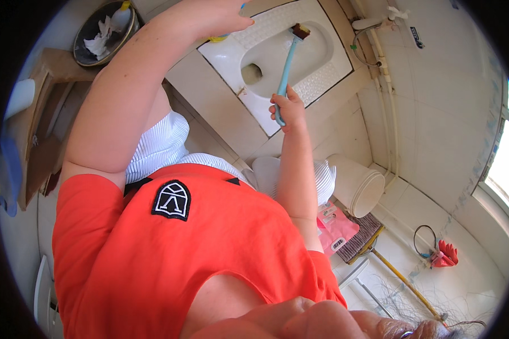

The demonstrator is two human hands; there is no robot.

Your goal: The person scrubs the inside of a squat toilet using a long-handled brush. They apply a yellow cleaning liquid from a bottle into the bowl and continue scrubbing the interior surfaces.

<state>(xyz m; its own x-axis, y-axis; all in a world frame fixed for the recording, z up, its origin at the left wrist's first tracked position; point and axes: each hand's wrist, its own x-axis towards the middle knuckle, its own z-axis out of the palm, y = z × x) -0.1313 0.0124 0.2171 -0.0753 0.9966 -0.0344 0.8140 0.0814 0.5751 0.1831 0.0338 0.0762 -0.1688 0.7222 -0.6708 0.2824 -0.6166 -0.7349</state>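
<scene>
My right hand (289, 111) is closed around the lower end of a long light-blue handle of a scrubbing brush (287, 63). Its small brown and yellow head rests at the inner edge of a white ceramic squat toilet (275, 99), with the drain hole nearer its left end. At the top edge of the view, my left hand (225, 19) reaches over the toilet's upper left corner, partly cut off by the frame. Bits of something yellow (219, 38) and blue show beside that hand; the rest of it is hidden, so whether the hand holds it is unclear.
A black bin (78, 44) with crumpled paper and a bottle stands upper left, beside a wooden shelf (61, 65). Pipes and a hose (356, 46) run along the right wall. Right of my body are a white bucket (358, 186), pink packaging (339, 224), a broom (407, 284) and red gloves (445, 254).
</scene>
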